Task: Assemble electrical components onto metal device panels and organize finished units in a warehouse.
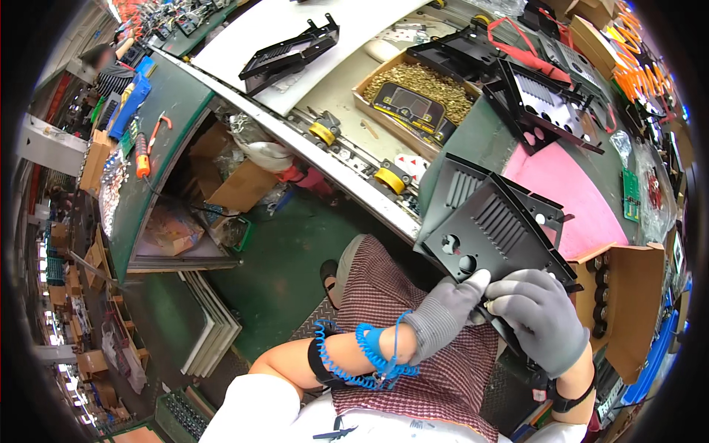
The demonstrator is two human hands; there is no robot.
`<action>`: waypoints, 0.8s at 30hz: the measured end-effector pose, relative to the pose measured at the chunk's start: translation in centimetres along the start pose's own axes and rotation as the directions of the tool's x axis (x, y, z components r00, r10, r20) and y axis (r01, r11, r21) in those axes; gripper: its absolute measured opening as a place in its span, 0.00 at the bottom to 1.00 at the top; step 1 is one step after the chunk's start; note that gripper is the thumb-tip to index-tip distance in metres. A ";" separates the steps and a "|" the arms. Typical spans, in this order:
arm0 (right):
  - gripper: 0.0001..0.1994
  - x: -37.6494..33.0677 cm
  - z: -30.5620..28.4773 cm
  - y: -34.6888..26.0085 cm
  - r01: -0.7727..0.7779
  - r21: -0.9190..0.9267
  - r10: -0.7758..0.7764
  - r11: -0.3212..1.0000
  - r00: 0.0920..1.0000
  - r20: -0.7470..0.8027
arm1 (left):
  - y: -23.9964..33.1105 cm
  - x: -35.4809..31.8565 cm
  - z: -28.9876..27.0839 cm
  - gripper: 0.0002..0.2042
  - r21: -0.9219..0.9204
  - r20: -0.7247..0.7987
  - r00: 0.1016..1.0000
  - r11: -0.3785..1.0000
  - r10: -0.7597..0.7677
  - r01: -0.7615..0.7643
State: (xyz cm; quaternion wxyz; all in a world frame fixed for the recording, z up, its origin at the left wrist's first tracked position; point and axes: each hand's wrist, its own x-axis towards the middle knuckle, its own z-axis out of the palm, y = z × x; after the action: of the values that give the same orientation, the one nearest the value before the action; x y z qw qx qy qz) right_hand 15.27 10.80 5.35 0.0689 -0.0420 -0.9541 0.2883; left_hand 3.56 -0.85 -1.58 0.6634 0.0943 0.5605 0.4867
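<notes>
A black metal case (509, 225) with rows of slots and two round holes lies tilted at the near edge of the bench, in front of me. My left hand (450, 310), in a grey glove, grips its near edge with the thumb pressed on top. A blue coiled cord (373, 354) runs around that forearm. My right hand (539, 317), also gloved, is closed at the same edge, fingertips bunched beside the left thumb. Something small seems to be between its fingers, too hidden to name.
A box of brass-coloured screws (425, 85) stands beyond the case, near a pink sheet (569, 192). Another black case (292, 55) rests on a white board. A cardboard box (628, 310) is at right. An orange-handled screwdriver (142, 155) lies on the left bench.
</notes>
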 end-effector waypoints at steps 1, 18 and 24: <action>0.11 -0.1 -0.1 0.1 -0.004 -0.011 0.004 1.000 1.000 0.012 | -0.1 0.1 -0.1 0.14 0.029 0.001 1.000 1.000 0.000 0.000; 0.12 -1.1 0.9 -1.5 -0.169 -0.188 0.132 0.968 0.972 -0.194 | -1.6 0.9 0.7 0.13 -0.259 0.048 0.993 0.962 0.105 -0.089; 0.09 -0.6 2.6 -2.4 -0.141 -0.344 0.065 0.928 0.973 -0.223 | -1.7 1.6 0.9 0.15 -0.277 -0.002 0.999 0.960 -0.032 0.030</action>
State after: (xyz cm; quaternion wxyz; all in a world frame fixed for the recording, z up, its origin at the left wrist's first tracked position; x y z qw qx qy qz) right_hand 15.33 7.32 4.49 0.1438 -0.1340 -0.9746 0.1072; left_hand 5.06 -0.07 -3.43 0.6759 -0.0096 0.4903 0.5501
